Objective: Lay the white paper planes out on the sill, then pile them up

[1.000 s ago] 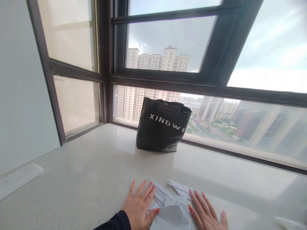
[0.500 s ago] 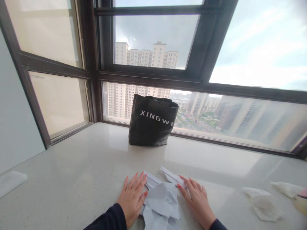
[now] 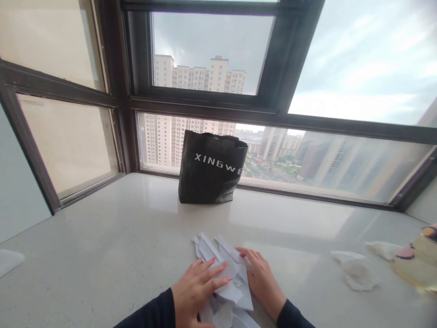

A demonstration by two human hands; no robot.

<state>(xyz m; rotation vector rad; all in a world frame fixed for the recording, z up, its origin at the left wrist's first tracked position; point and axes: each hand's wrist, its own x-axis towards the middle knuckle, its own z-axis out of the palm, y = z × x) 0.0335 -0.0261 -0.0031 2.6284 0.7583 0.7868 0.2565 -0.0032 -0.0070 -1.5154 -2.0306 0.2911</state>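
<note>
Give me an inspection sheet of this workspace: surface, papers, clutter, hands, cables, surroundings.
Surface: pale, speckled countertop, glossy, with light reflections.
Papers: folded white papers in an overlapping, uneven heap; count unclear.
Clutter: black bag standing upright behind the papers; crumpled white pieces to the right; yellowish item and white object cut off at opposite picture edges.
Hands: left hand spread over the papers; right hand at their right edge, grip unclear.
Cables: nothing seen.
Surroundings: dark window frames; tall buildings outside.

matt paper pieces [image 3: 235,291], glossy stone-like counter [image 3: 136,241], faintly shiny bag [image 3: 208,184]
</note>
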